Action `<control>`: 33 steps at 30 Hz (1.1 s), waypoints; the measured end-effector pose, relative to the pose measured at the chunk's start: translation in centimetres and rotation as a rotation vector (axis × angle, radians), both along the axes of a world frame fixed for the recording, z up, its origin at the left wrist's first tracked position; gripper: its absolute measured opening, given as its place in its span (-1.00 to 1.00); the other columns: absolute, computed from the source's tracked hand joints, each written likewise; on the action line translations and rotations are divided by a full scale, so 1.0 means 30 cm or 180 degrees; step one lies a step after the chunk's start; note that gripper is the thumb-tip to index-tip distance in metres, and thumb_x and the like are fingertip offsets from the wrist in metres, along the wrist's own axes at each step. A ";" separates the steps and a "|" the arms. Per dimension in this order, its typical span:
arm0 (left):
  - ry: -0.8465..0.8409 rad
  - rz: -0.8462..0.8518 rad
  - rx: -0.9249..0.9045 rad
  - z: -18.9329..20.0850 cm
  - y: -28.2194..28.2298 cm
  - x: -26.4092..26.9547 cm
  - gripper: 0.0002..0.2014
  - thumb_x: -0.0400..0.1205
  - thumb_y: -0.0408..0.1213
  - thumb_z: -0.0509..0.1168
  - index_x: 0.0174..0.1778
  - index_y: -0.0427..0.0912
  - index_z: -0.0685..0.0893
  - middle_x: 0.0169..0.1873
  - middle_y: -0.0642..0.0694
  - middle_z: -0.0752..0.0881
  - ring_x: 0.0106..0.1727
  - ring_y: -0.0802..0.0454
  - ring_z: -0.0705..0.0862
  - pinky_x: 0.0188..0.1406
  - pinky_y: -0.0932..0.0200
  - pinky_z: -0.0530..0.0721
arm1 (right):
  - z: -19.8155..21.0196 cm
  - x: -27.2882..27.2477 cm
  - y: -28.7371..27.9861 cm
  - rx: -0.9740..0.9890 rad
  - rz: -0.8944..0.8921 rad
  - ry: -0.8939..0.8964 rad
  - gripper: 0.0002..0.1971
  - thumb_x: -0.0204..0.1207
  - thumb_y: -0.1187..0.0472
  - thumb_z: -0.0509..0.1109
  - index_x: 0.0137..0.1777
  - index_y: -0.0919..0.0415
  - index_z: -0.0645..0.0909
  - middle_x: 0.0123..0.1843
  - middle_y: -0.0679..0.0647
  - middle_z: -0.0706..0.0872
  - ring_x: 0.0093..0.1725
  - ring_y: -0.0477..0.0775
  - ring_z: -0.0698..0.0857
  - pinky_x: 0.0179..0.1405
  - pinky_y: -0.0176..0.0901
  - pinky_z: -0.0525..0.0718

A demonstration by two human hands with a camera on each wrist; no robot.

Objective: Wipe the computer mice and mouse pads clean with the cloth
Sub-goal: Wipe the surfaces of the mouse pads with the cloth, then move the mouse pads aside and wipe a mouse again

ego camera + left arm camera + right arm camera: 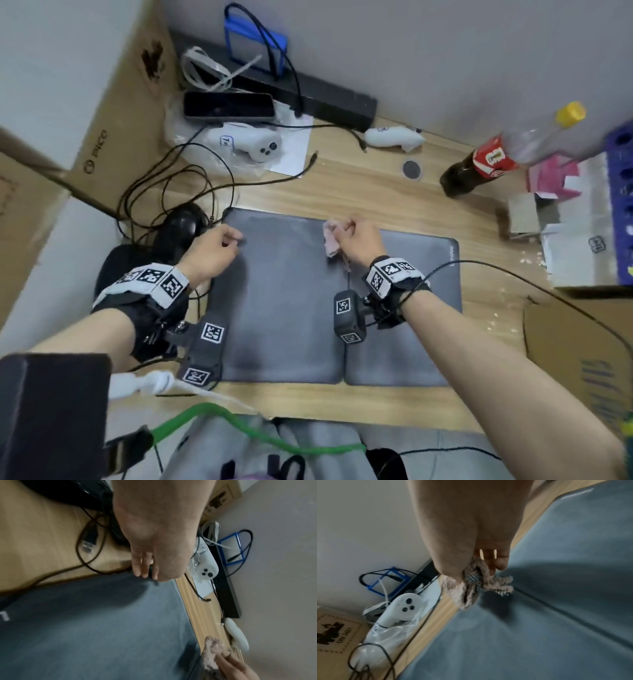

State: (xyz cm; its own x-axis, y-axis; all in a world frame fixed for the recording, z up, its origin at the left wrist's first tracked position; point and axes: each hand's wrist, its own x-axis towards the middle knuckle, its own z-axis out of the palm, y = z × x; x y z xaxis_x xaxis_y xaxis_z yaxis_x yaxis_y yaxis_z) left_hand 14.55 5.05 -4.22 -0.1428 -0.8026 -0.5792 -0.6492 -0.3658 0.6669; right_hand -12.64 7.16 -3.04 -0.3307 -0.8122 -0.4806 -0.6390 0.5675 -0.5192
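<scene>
Two grey mouse pads (pixel 284 301) (pixel 404 325), one bunched cloth (pixel 331 240).

Even, moderately bright indoor lighting in the head view; no hard glare. Strong wide-angle bending toward all frame edges, straight lines of the surface (pixel 342 192) curved. Mild motion blur at upper left and lower right. Dimmer, softer exposure in both wrist views. Broad soft shadow on the left mouse pad (pixel 89 628) at frame centre, below the left hand (pixel 154 536). Cloth (pixel 476 586) slightly smeared; foreground skin out of focus.
</scene>
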 end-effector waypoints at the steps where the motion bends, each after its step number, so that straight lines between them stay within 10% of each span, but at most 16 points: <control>1: -0.0010 0.0076 0.0002 0.000 0.014 0.014 -0.79 0.68 -0.45 0.24 0.13 -0.10 0.65 0.09 -0.08 0.67 0.11 0.01 0.60 0.05 0.23 0.48 | 0.006 0.007 -0.039 -0.0138 -0.0071 0.0074 -0.75 0.60 0.12 0.30 -0.31 0.07 0.41 -0.32 -0.01 0.60 -0.15 0.14 0.59 -0.22 -0.17 0.40; 7: -0.0153 0.0344 0.0085 -0.023 0.095 0.094 -0.78 0.64 -0.41 0.28 0.16 -0.11 0.65 0.23 -0.10 0.69 0.29 -0.11 0.66 0.20 0.18 0.51 | 0.021 0.048 -0.162 -0.0772 -0.0605 0.0091 -0.72 0.65 0.18 0.19 0.25 0.34 0.43 0.31 0.32 0.53 0.29 0.26 0.55 0.20 0.01 0.50; 13: -0.0441 0.0549 -0.0102 -0.006 0.136 0.061 -0.73 0.60 -0.35 0.32 0.23 -0.19 0.69 0.19 -0.22 0.76 0.28 -0.24 0.68 0.33 0.02 0.57 | -0.056 0.062 0.014 0.0458 0.0303 0.0155 -0.75 0.59 0.33 0.19 0.23 0.37 0.47 0.24 0.35 0.58 0.26 0.30 0.55 0.22 -0.07 0.45; 21: -0.0495 0.1058 -0.0085 0.019 0.166 0.006 -0.63 0.54 -0.26 0.34 0.27 -0.24 0.64 0.14 -0.23 0.76 0.28 -0.28 0.66 0.36 -0.07 0.58 | -0.075 -0.025 0.208 0.0648 -0.0562 -0.0439 -0.66 0.56 0.34 0.17 0.32 0.26 0.50 0.20 0.23 0.61 0.11 0.30 0.67 0.17 0.25 0.69; 25: -0.0582 0.0982 0.0005 0.040 0.160 -0.018 -0.76 0.61 -0.26 0.27 0.09 -0.25 0.75 0.09 -0.33 0.76 0.23 -0.34 0.66 0.28 -0.04 0.60 | -0.066 -0.053 0.273 0.0827 -0.0884 -0.0967 -0.79 0.57 0.40 0.14 -0.09 0.14 0.56 -0.25 0.10 0.58 -0.41 0.06 0.58 -0.21 0.12 0.75; 33: 0.0012 0.0733 -0.0131 0.147 0.185 -0.028 -0.76 0.65 -0.37 0.19 0.06 -0.02 0.72 -0.09 -0.07 0.80 0.00 -0.09 0.74 0.04 0.07 0.69 | -0.100 -0.027 0.334 0.0820 -0.0685 -0.1153 -0.76 0.61 0.28 0.24 -0.30 0.10 0.38 -0.35 0.09 0.48 -0.41 0.07 0.53 -0.31 -0.03 0.63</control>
